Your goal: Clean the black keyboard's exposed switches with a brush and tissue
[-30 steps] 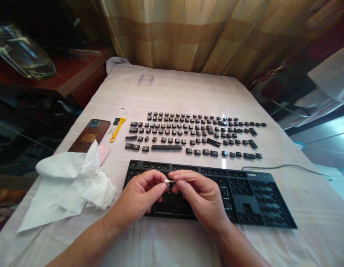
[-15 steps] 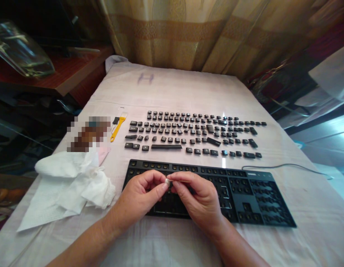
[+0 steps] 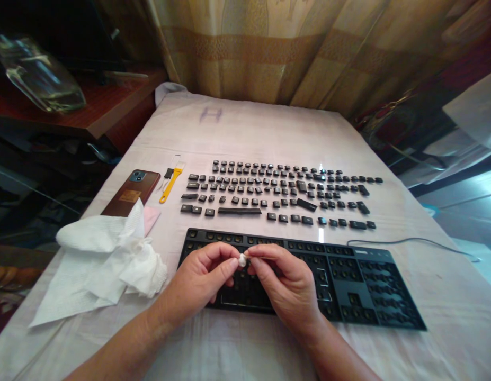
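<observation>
We had R hand (image 3: 288, 280) pinching a stick (image 3: 263, 258), L hand (image 3: 201, 272) its cotton tip (image 3: 242, 260), over kbd (image 3: 352, 283); keycaps (image 3: 284, 202) at kbd's 12 o'clock.

Around the keyboard (image 3: 350, 283) I see keycaps (image 3: 277, 190) at twelve o'clock, a smartphone (image 3: 144, 184) at ten, paper towels (image 3: 106, 259) at nine.
</observation>
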A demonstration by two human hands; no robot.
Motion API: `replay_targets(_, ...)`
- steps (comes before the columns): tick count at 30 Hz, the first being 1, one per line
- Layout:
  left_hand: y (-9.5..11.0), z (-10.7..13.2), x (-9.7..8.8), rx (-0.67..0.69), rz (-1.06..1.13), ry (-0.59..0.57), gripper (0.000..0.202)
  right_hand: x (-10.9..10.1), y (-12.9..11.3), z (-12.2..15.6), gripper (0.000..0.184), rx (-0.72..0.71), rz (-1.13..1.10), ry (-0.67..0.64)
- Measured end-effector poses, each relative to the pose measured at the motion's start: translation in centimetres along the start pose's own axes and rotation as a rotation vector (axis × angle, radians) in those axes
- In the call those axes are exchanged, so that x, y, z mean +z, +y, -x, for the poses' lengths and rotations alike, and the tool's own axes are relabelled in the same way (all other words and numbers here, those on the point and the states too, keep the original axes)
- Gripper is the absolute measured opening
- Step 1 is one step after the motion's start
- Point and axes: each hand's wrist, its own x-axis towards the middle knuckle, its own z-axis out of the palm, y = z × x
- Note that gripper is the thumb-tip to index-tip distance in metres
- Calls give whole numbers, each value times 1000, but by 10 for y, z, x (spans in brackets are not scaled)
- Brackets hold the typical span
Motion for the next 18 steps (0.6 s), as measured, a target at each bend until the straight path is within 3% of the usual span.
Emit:
replay_targets(11,-2,2,6,90,114,67,31,8,-3,3,19,101,-121,61)
replay_targets(18,-1,4,8,179,74,112,20,11,-4,5,19,129,-152,57)
